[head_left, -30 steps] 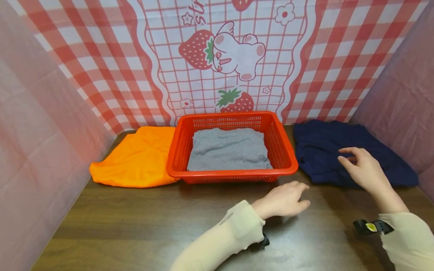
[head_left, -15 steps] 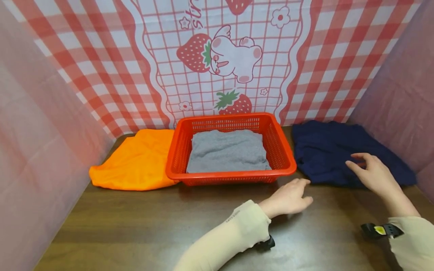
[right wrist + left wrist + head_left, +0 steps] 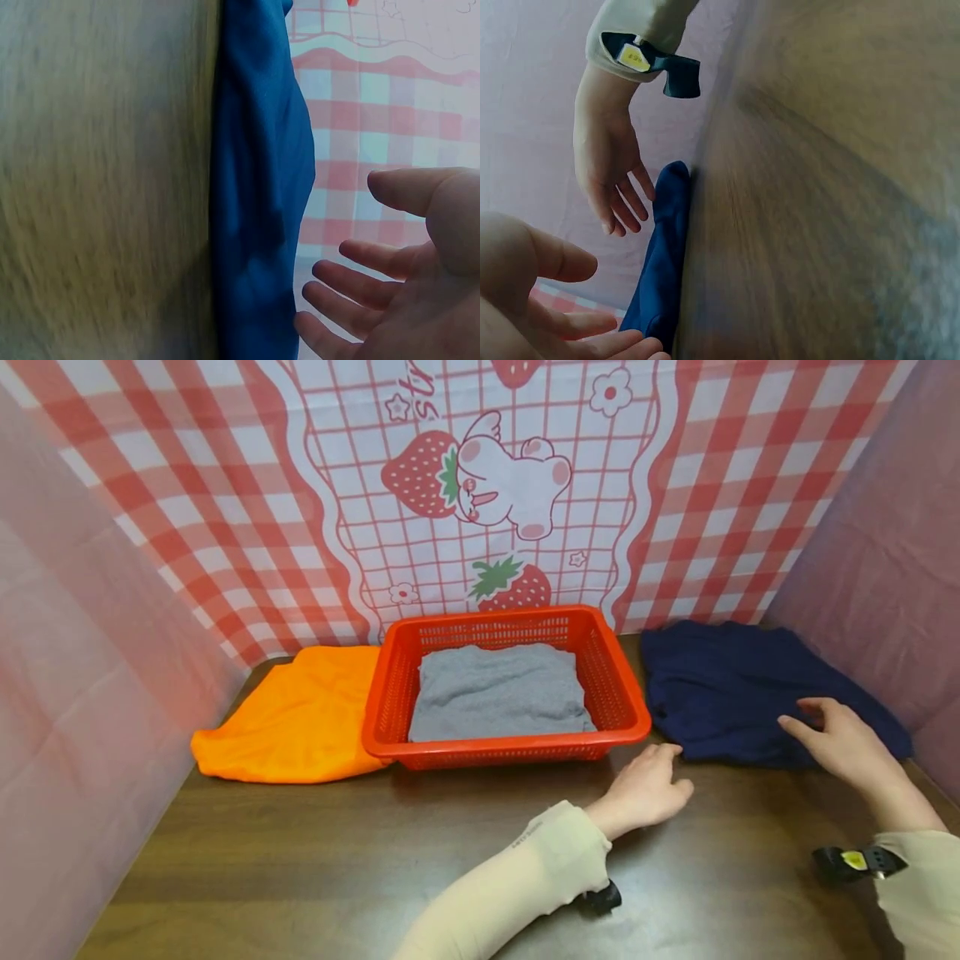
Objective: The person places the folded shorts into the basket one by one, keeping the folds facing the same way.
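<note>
The right hand (image 3: pixel 851 750), fingers loosely spread, hovered above navy cloth (image 3: pixel 727 693); the left hand (image 3: pixel 647 787), fingers relaxed, hung near its edge and the basket (image 3: pixel 502 749).

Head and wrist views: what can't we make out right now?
- Floor of basket: head view, covered by grey cloth.
- Right end of orange cloth: head view, hidden by basket.
- Lettering on left sleeve: head view, too small to read.
- Rest of left hand: left wrist view, cut off by left and bottom edges.
- Ends of navy cloth: right wrist view, cut off by top and bottom edges.
</note>
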`<move>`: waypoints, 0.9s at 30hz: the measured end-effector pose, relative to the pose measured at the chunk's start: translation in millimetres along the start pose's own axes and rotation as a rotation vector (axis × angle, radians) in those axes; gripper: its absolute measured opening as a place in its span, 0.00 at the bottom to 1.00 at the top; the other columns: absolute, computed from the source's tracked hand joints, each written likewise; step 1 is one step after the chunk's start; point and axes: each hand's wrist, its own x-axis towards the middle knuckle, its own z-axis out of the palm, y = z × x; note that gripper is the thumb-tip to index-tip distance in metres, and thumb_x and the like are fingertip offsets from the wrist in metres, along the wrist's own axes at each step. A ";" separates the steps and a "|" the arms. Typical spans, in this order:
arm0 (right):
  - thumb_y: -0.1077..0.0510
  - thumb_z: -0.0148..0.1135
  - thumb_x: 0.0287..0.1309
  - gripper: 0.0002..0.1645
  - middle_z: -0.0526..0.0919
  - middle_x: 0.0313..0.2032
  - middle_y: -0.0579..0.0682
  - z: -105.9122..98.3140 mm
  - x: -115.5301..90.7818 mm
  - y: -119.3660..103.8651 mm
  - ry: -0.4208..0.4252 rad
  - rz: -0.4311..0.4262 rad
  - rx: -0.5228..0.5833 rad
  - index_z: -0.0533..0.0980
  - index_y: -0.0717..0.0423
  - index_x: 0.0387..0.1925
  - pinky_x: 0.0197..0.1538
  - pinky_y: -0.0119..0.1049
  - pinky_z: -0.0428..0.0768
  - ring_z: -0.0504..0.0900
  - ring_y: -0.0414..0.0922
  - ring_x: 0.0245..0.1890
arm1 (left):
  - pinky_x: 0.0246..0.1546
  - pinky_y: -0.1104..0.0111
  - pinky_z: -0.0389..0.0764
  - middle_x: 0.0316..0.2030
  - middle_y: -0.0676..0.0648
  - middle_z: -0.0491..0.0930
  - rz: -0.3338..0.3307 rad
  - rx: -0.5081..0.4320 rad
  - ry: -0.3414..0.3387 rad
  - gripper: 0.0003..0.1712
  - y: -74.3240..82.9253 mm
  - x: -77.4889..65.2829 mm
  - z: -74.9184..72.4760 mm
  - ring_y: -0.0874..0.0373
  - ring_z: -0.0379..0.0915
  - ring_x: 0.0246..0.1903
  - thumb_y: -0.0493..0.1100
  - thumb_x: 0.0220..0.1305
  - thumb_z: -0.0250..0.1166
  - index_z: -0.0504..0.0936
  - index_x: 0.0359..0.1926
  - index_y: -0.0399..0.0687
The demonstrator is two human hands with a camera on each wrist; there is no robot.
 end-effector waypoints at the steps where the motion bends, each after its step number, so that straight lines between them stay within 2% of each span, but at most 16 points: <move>1: 0.46 0.42 0.65 0.40 0.60 0.49 0.81 -0.7 0.5 1.5 0.001 0.000 -0.006 0.54 0.82 0.57 0.44 0.61 0.63 0.62 0.72 0.48 | 0.47 0.76 0.70 0.53 0.59 0.72 0.003 -0.002 0.000 0.25 0.5 0.4 0.8 0.66 0.70 0.50 0.51 0.58 0.57 0.70 0.58 0.55; 5: 0.45 0.41 0.66 0.41 0.57 0.51 0.82 -2.5 1.8 9.4 -0.013 0.002 -0.024 0.51 0.83 0.58 0.45 0.64 0.60 0.57 0.74 0.49 | 0.49 0.76 0.69 0.54 0.59 0.70 -0.001 -0.031 -0.025 0.26 3.5 2.7 3.6 0.67 0.68 0.51 0.51 0.58 0.57 0.69 0.58 0.56; 8: 0.45 0.41 0.66 0.42 0.56 0.52 0.83 -2.2 2.6 15.8 -0.004 0.003 -0.039 0.50 0.82 0.59 0.47 0.65 0.58 0.56 0.75 0.51 | 0.48 0.77 0.69 0.53 0.59 0.72 -0.036 -0.119 -0.027 0.25 6.6 3.8 6.2 0.68 0.69 0.49 0.50 0.57 0.58 0.71 0.57 0.57; 11: 0.45 0.41 0.66 0.42 0.57 0.52 0.83 -2.2 3.1 21.0 0.039 0.029 -0.060 0.49 0.81 0.60 0.48 0.66 0.57 0.55 0.75 0.51 | 0.45 0.79 0.69 0.50 0.60 0.74 -0.095 -0.270 0.002 0.24 9.8 4.9 9.0 0.69 0.71 0.46 0.47 0.55 0.59 0.74 0.55 0.55; 14: 0.43 0.40 0.65 0.43 0.56 0.52 0.83 -3.2 2.9 24.4 0.089 0.078 -0.073 0.49 0.80 0.61 0.49 0.66 0.57 0.55 0.75 0.51 | 0.40 0.78 0.71 0.47 0.57 0.76 -0.174 -0.505 0.036 0.24 12.2 7.8 13.4 0.68 0.73 0.43 0.42 0.52 0.61 0.75 0.53 0.51; 18: 0.44 0.40 0.65 0.43 0.55 0.52 0.84 -5.3 2.7 28.5 0.116 0.104 -0.068 0.49 0.80 0.61 0.49 0.66 0.58 0.55 0.76 0.50 | 0.39 0.73 0.72 0.47 0.53 0.77 -0.299 -0.814 0.057 0.25 13.0 13.0 19.2 0.64 0.72 0.44 0.37 0.51 0.61 0.74 0.54 0.49; 22: 0.46 0.42 0.64 0.41 0.56 0.51 0.84 -5.3 1.8 33.8 0.131 0.112 -0.070 0.50 0.81 0.60 0.49 0.67 0.58 0.55 0.76 0.49 | 0.45 0.70 0.71 0.48 0.51 0.76 -0.351 -0.952 0.087 0.25 11.5 15.9 23.3 0.60 0.71 0.48 0.35 0.52 0.60 0.73 0.55 0.47; 27: 0.47 0.43 0.63 0.41 0.56 0.50 0.85 -5.3 0.8 39.3 0.178 0.137 -0.070 0.51 0.83 0.58 0.51 0.67 0.55 0.54 0.78 0.50 | 0.47 0.66 0.71 0.51 0.49 0.75 -0.335 -1.095 0.122 0.26 8.1 19.2 26.1 0.54 0.73 0.45 0.33 0.52 0.58 0.71 0.56 0.44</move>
